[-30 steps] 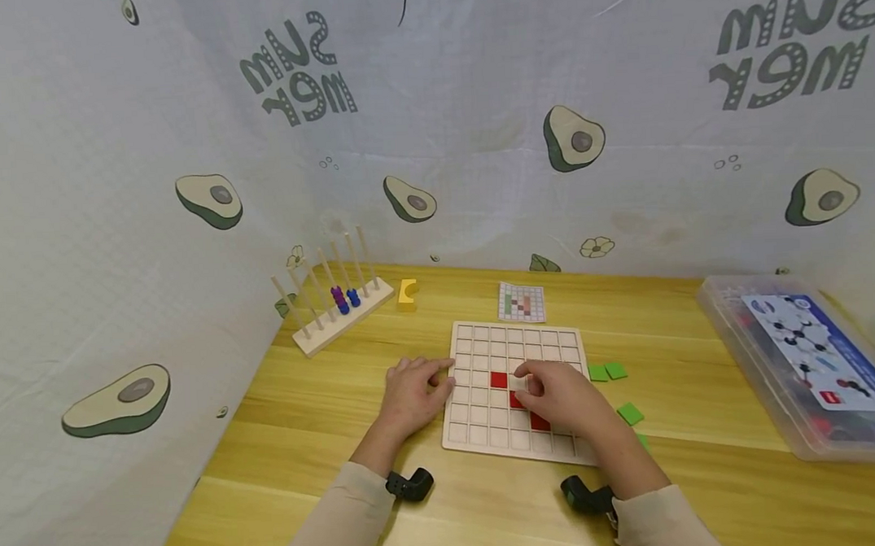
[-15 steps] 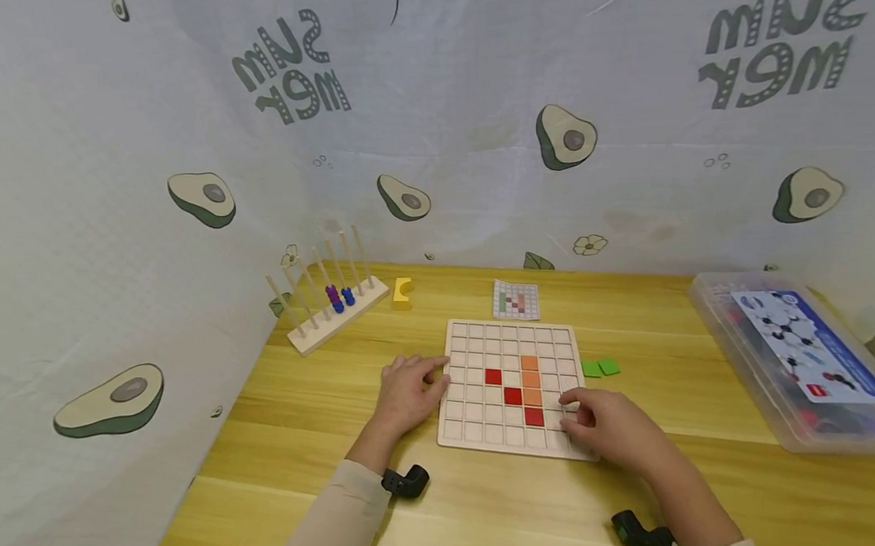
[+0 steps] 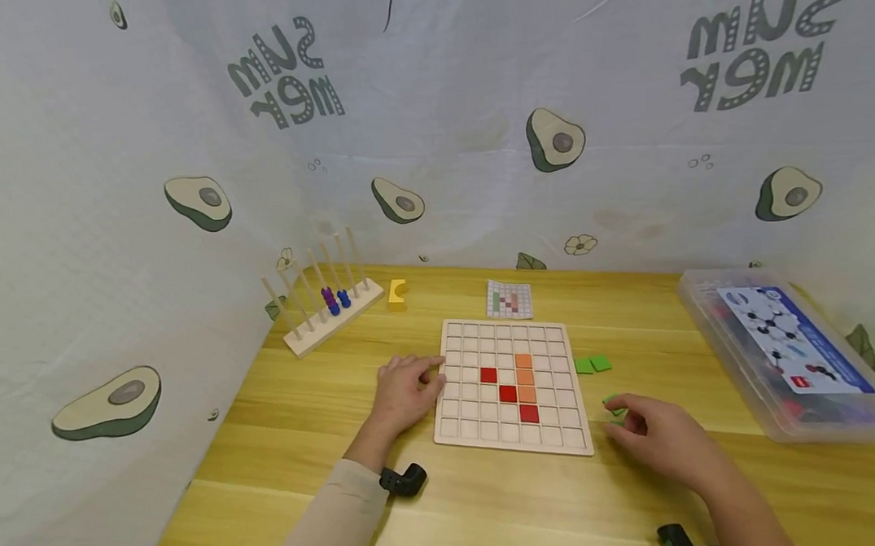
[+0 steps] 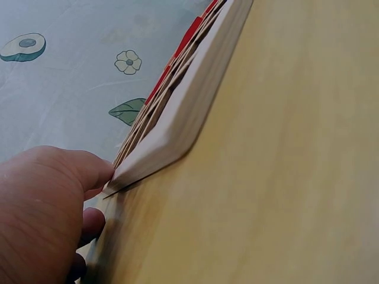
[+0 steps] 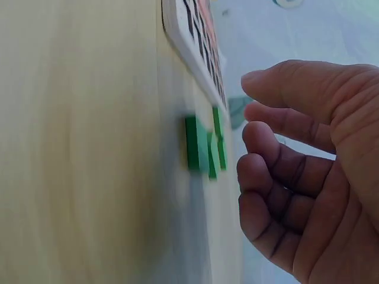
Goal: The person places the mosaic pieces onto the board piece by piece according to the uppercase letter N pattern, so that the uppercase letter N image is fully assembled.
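A square wooden grid board (image 3: 514, 445) lies flat, with red tiles (image 3: 508, 394) set on a diagonal and a column of orange tiles (image 3: 525, 377) beside them. My left hand (image 3: 399, 395) touches the board's left edge with its thumb and index finger; the left wrist view shows the thumb (image 4: 89, 168) right at the board's corner. To the right of the board, my right hand (image 3: 653, 435) hovers over loose green tiles (image 5: 193, 143). Its fingers are loosely bent with a gap to the thumb, and nothing is between them. Two more green tiles (image 3: 593, 365) lie near the board's right edge.
Behind the board lies a small printed pattern card (image 3: 509, 300). A peg stand (image 3: 333, 320) with purple and blue beads is at the back left, a yellow block (image 3: 398, 295) next to it. A clear plastic box (image 3: 775, 372) stands on the right. A printed cloth hangs behind.
My right hand has moved from over the board to the green tiles at its right, uncovering the orange column. My left hand stays at the board's left edge.
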Action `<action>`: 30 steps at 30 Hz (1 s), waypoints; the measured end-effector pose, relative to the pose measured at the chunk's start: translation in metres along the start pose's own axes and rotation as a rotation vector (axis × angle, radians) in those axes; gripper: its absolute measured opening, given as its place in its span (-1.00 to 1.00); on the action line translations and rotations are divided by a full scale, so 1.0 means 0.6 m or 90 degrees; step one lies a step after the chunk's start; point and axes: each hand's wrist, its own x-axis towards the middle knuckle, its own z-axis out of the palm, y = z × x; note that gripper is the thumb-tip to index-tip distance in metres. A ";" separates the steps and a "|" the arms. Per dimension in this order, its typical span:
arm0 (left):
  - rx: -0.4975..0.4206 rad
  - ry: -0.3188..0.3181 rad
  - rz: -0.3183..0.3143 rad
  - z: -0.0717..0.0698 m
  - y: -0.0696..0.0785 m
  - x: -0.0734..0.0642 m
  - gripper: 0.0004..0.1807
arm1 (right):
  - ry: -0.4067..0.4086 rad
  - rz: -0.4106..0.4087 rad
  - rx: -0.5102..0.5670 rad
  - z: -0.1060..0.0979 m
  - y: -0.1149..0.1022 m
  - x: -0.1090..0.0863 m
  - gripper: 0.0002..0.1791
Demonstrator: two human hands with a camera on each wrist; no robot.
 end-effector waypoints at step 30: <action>0.004 -0.007 -0.010 0.003 -0.001 0.003 -0.63 | -0.089 0.016 -0.013 -0.010 0.052 0.010 -0.71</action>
